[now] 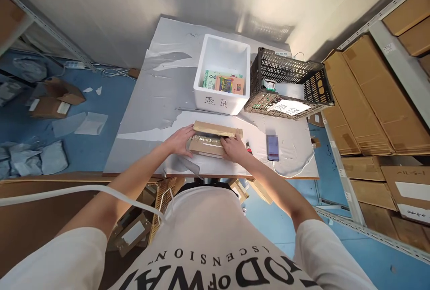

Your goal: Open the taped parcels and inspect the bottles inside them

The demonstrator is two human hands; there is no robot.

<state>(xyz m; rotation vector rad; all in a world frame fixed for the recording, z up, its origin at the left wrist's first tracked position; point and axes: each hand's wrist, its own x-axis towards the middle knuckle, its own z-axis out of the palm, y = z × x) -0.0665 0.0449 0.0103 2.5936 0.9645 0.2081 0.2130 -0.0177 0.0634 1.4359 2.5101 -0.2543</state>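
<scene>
A long, narrow cardboard box lies near the table's front edge, with shiny clear tape or film along its upper side. Behind it, and touching or joined to it, runs a tan cardboard strip; whether this is a flap or a second piece I cannot tell. My left hand grips the box's left end, thumb toward the front and fingers at the back. At the right end my right hand holds it, fingers curled over the top. Just right of that hand sits a small red and black object, too small to name.
A white foam box with colourful printed packets stands at the back, beside a black plastic crate. To the right lies a phone on a white cable. Shelves of cartons rise at right; an open carton is on the floor.
</scene>
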